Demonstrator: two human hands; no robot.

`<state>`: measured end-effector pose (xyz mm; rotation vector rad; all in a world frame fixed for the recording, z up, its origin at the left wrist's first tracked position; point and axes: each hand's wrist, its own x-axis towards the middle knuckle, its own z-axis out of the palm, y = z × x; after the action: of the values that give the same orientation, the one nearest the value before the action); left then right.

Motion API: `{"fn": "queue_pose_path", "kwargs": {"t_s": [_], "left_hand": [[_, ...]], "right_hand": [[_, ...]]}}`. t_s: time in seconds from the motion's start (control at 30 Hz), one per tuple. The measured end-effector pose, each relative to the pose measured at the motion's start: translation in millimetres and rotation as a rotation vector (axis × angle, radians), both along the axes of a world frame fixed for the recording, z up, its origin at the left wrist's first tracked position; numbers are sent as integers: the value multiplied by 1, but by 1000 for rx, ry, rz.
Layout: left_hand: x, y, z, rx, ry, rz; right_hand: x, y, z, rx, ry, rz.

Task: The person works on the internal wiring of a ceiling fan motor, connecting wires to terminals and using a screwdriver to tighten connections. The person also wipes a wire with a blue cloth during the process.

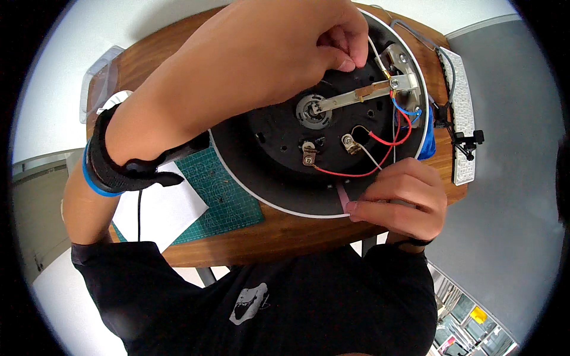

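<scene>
A round black appliance base with a white rim lies open, showing a central metal fitting, a pale lever, terminals and red, white and blue wires. My left hand reaches across its top, fingers curled together beside a white wire; what they hold is hidden. My right hand is closed on the lower rim, fingertips on a pink strip that lies across the black inner wall.
The wooden table bears a green cutting mat, white paper and a clear plastic tray. At the right are a blue object, a white keyboard-like strip, a black clamp-like device, cables and a grey panel.
</scene>
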<state>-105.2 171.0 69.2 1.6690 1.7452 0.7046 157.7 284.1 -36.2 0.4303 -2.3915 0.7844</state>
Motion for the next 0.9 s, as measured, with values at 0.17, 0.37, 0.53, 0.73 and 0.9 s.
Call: {"fn": "queue_pose_path", "kwargs": {"t_s": [0.17,0.37,0.53,0.73,0.9], "left_hand": [[1,-1,-5,108,50,-30],[-2,1,-6,10,15,-21],[-7,-3,-2,-45,-66,23],[7,14,9,-262,-47,256],[1,4,-8,-111,-125,188]], "right_hand": [[-1,0,-1,5,13,5],[1,-3,-4,-16,25,-17],[0,-4,-7,-31,37,-16],[1,1,2,-6,-25,38],[0,-2,-2,-11,1,-14]]}}
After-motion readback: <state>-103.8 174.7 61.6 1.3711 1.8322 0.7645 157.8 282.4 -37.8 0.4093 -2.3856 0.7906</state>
